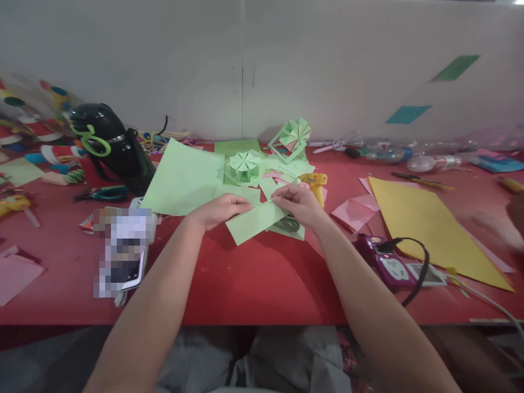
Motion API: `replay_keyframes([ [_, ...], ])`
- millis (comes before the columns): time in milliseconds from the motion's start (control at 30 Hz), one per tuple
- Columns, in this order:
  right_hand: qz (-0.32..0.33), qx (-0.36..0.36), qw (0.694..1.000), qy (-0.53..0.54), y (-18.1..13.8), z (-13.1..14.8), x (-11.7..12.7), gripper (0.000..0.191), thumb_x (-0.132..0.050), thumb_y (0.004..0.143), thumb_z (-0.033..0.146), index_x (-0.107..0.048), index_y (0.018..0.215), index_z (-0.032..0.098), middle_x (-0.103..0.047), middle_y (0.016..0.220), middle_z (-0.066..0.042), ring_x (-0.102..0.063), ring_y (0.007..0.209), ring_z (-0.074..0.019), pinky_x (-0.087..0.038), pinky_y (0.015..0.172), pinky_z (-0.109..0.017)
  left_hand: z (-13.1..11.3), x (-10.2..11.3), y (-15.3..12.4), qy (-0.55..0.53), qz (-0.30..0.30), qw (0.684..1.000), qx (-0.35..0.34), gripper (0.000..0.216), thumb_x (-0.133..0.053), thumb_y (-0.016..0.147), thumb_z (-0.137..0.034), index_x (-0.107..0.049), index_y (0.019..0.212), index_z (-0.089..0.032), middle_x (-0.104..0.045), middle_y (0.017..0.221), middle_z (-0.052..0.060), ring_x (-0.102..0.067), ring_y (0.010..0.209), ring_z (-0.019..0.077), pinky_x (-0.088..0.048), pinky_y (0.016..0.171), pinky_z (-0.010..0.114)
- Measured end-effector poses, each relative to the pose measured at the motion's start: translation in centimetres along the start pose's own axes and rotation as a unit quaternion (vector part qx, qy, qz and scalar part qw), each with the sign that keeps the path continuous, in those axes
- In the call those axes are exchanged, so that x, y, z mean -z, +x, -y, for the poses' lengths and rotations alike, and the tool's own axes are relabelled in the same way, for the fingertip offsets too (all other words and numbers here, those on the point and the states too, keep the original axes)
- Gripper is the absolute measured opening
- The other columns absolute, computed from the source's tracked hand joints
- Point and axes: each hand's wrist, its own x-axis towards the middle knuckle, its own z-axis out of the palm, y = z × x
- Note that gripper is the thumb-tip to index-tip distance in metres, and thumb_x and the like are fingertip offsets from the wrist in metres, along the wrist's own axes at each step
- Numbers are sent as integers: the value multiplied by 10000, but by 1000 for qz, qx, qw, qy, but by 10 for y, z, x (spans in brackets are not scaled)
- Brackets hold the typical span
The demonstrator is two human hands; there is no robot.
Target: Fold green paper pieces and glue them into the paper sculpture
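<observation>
Head view: work was at mid-desk [254,289], strip [254,222] of green paper held a bit above the red top, tilted, nearer end hanging free. Left hand [219,212]: thumb and fingers pinching the strip's far edge. Right hand [302,204]: same, grip closed on the upper right corner. Step in hand looked like folding or creasing that far edge; couldn't make out a crease, fingers covered it. Next move, my read: keep both pinches level, line the edges up, press along the fold, no tearing. Edges and room: bare desk between the strip and the front edge was the best open room, good for pressing flat. Far side was tight: folded model [244,165], more green paper, and glue gun [318,185] just beyond the right hand, easy to knock. A dark looped thing [290,224] sat under the strip's right end, couldn't identify. Phone [135,267] bounded the left, socket block [387,265] the right, both clear of the hands.
</observation>
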Motion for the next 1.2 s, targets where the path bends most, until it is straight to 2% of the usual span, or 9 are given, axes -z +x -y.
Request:
replay_keyframes([
  [67, 7, 2, 1000, -8, -1, 1, 1, 271, -756, 748, 418, -691, 878, 189, -644, 765, -20, -543, 665, -118, -411, 587, -270, 1, 2, 0, 17, 10, 1000, -8, 405, -716, 755, -560, -734, 901, -183, -727, 955, 77, -649, 835, 200, -484, 752, 313],
  [200, 39, -15, 997, -61, -5, 4, 1, 304, -741, 756, 442, -690, 900, 179, -637, 764, -18, -529, 648, -110, -395, 571, -259, 6, 3, 3, 98, -27, 995, -17, 402, -687, 772, -560, -722, 920, -188, -726, 1013, 68, -642, 887, 214, -469, 775, 322],
  [400, 124, -14, 975, -184, -11, 10, -7, 300, -674, 803, 446, -715, 918, 172, -653, 755, -22, -532, 653, -125, -413, 609, -275, 6, -9, 1, 317, -82, 942, -73, 362, -522, 887, -512, -690, 868, -192, -690, 828, 24, -578, 730, 175, -411, 666, 298],
  [533, 139, 3, 948, -287, -23, 15, -13, 242, -583, 871, 377, -709, 823, 176, -619, 684, -3, -481, 603, -116, -374, 585, -267, 7, -21, -12, 320, -79, 940, -91, 269, -569, 880, -444, -700, 993, -238, -719, 975, 26, -633, 833, 188, -457, 713, 295],
  [633, 137, 47, 937, -317, -44, 9, -16, 212, -560, 894, 314, -717, 849, 180, -651, 750, -21, -532, 647, -129, -397, 611, -267, 19, -32, -29, 339, -109, 926, -124, 226, -564, 898, -372, -713, 1009, -244, -715, 1064, 36, -649, 934, 199, -484, 784, 302],
  [767, 84, 154, 922, -344, -74, -13, -23, 222, -529, 905, 210, -748, 896, 175, -665, 918, -83, -596, 841, -183, -464, 755, -303, 43, -46, -47, 417, -140, 874, -208, 226, -518, 932, -248, -738, 976, -218, -693, 1026, 54, -635, 941, 186, -483, 837, 316],
  [833, 41, 188, 908, -373, -83, -21, -26, 264, -491, 918, 171, -753, 947, 170, -661, 931, -99, -588, 885, -205, -473, 805, -331, 52, -51, -51, 468, -160, 835, -242, 244, -503, 939, -206, -745, 970, -205, -668, 998, 66, -615, 931, 189, -477, 834, 329],
  [933, 35, 214, 880, -422, -88, -24, -29, 292, -463, 946, 179, -745, 1018, 174, -670, 939, -104, -571, 900, -222, -466, 840, -360, 60, -52, -54, 533, -173, 782, -272, 267, -482, 952, -182, -746, 982, -201, -645, 968, 74, -593, 909, 194, -464, 805, 339],
  [1200, 47, 222, 831, -509, -93, -15, -34, 298, -452, 953, 168, -732, 1053, 180, -674, 979, -104, -538, 936, -233, -438, 853, -366, 58, -48, -68, 659, -187, 691, -231, 324, -453, 931, -74, -728, 1048, -198, -654, 932, 67, -580, 878, 196, -392, 754, 339],
])
